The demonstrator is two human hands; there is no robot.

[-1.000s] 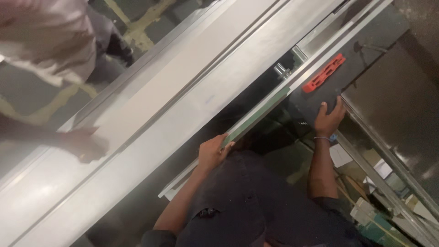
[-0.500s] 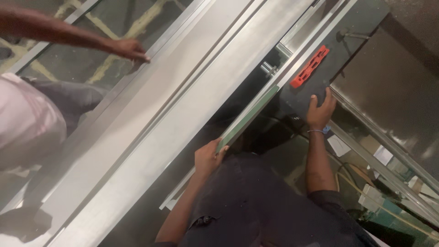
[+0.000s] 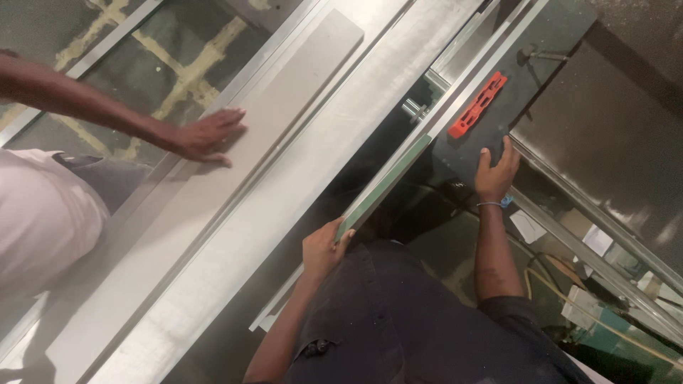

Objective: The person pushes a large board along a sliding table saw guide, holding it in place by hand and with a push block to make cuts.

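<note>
Green-edged panel (image 3: pixel 384 186) gripped at its near end by left hand (image 3: pixel 324 249) fingers; right hand (image 3: pixel 496 171) flat, fingers spread, on dark sheet (image 3: pixel 541 64) beside red handle (image 3: pixel 477 105). Alongside, long metal tabletop (image 3: pixel 299 178); co-worker's hand (image 3: pixel 206 135) pressing grey board (image 3: pixel 284 92).

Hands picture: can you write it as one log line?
left hand: grips green-edged panel end | right hand: flat on dark panel face near red handle | co-worker's hand: on grey strip
</note>
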